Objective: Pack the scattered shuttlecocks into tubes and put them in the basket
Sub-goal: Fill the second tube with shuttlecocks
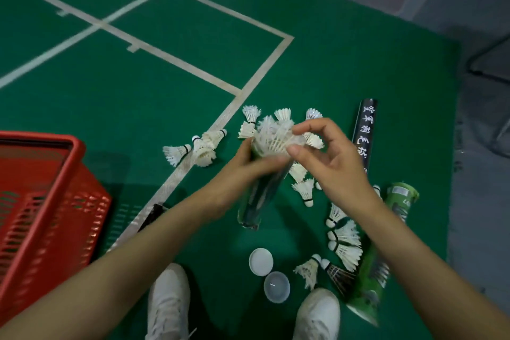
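Note:
My left hand grips a dark tube held upright above the green floor. A white shuttlecock sticks out of its top, feathers up. My right hand pinches those feathers between thumb and fingers. Several white shuttlecocks lie scattered on the floor: a group on the white line to the left, others under my right forearm, and a dark-feathered one near my right shoe. The red basket stands at the left.
A black tube with white lettering lies behind my right hand. A green tube lies at the right under my forearm. Two round caps sit between my white shoes. Grey floor borders the mat on the right.

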